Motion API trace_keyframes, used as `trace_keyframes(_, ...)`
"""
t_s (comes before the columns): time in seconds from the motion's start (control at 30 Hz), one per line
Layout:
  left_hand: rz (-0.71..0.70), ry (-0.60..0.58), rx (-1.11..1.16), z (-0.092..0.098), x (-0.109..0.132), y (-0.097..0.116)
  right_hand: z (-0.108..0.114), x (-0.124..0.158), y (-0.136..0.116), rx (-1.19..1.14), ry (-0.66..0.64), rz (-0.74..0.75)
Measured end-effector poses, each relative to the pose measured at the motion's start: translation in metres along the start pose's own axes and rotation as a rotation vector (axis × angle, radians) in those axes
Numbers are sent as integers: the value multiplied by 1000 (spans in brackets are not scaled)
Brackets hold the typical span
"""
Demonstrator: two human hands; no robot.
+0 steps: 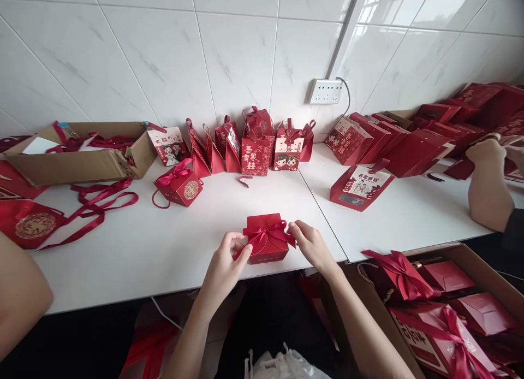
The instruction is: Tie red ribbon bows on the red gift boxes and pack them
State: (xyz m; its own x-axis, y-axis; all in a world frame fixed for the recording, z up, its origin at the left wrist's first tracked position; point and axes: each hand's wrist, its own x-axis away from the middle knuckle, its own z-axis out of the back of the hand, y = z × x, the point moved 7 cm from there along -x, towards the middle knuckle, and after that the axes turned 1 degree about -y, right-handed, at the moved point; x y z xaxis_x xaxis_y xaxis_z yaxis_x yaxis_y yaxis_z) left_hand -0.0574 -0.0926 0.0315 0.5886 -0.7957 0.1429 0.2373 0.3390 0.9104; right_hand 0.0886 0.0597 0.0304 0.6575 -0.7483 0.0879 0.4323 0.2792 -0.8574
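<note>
A small red gift box (268,254) stands on the white table in front of me, with a shiny dark-red ribbon bow (266,234) tied over its top. At the box's left side, my left hand (230,260) has its thumb and fingers closed on the ribbon at the bow's left end; part of that grip is hidden behind the fingers. My right hand (311,244) pinches the bow's right end between thumb and forefinger. Another red box with a bow (180,185) sits farther back on the left.
Several red gift boxes (256,156) stand along the tiled wall. Left lie a cardboard carton (77,171) and loose ribbon (96,209). A carton of red boxes (487,264) is at lower right. Other people's arms show at left (20,297) and right (489,188).
</note>
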Motion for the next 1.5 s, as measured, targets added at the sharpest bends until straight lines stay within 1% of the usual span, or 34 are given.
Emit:
trace_keyframes(0.1, -15, 12, 36, 1, 3, 1, -4, -4, -6, 36, -64, 15)
trace_keyframes(0.2, -22, 18, 77, 3, 8, 2, -6, -2, -5, 70, -120, 11)
trace_keyframes(0.3, -30, -25, 114, 2, 15, 5, -5, 5, -1, 71, -126, -8)
trace_keyframes(0.43, 0, -174, 166, -11, 23, 6, -3, 14, -3, 29, -110, 6)
trace_keyframes(0.5, 34, -262, 206, -20, 26, 3, -3, 17, -7, 17, -109, 14)
trace_keyframes(0.57, 59, -313, 203, -22, 29, -5, -3, 19, -9, 8, -112, 19)
trace_keyframes(0.63, 82, -375, 139, -16, 32, -14, -3, 21, -10, 2, -115, 15)
trace_keyframes(0.67, 100, -437, 83, -12, 35, -20, -2, 21, -10, 3, -121, 9)
trace_keyframes(0.73, 158, -601, -72, -1, 41, -28, -2, 22, -8, 6, -143, 2)
trace_keyframes(0.77, 182, -639, -163, 7, 41, -30, -2, 23, -7, 7, -160, -2)
trace_keyframes(0.8, 192, -594, -262, 17, 36, -28, -2, 24, -6, 4, -179, -6)
trace_keyframes(0.83, 165, -462, -352, 28, 25, -21, -3, 25, -5, -3, -197, -12)
trace_keyframes(0.87, 98, -273, -418, 39, 12, -7, -3, 25, -4, -11, -212, -21)
trace_keyframes(0.9, -15, -72, -445, 47, 0, 12, -3, 26, -3, -16, -220, -29)
trace_keyframes(0.93, -174, 65, -443, 46, -9, 33, -4, 26, -2, -19, -220, -35)
trace_keyframes(0.97, -334, 88, -423, 36, -17, 50, -4, 27, -2, -18, -217, -37)
trace_keyframes(1.0, -450, 37, -405, 21, -24, 62, -4, 28, -3, -13, -209, -36)
trace_keyframes(1.03, -513, -24, -397, 6, -30, 69, -5, 29, -4, -8, -203, -33)
trace_keyframes(1.07, -547, -80, -398, -8, -36, 72, -6, 31, -4, -4, -201, -32)
trace_keyframes(1.1, -554, -121, -406, -18, -39, 73, -6, 33, -4, -2, -204, -34)
trace_keyframes(1.17, -539, -141, -425, -30, -43, 68, -7, 39, -4, -10, -233, -37)
trace_keyframes(1.2, -532, -138, -427, -32, -43, 65, -8, 41, -3, -25, -271, -35)
trace_keyframes(1.3, -524, -126, -401, -32, -41, 59, -9, 43, 4, -86, -483, -43)
trace_keyframes(1.33, -523, -124, -387, -32, -40, 57, -5, 39, 7, -93, -500, -50)
trace_keyframes(1.37, -520, -121, -372, -32, -40, 56, 1, 32, 10, -89, -455, -55)
trace_keyframes(1.47, -500, -117, -348, -32, -40, 54, 26, 4, 12, -50, -134, -20)
trace_keyframes(1.5, -493, -118, -349, -33, -40, 54, 27, -3, 10, -48, -82, -3)
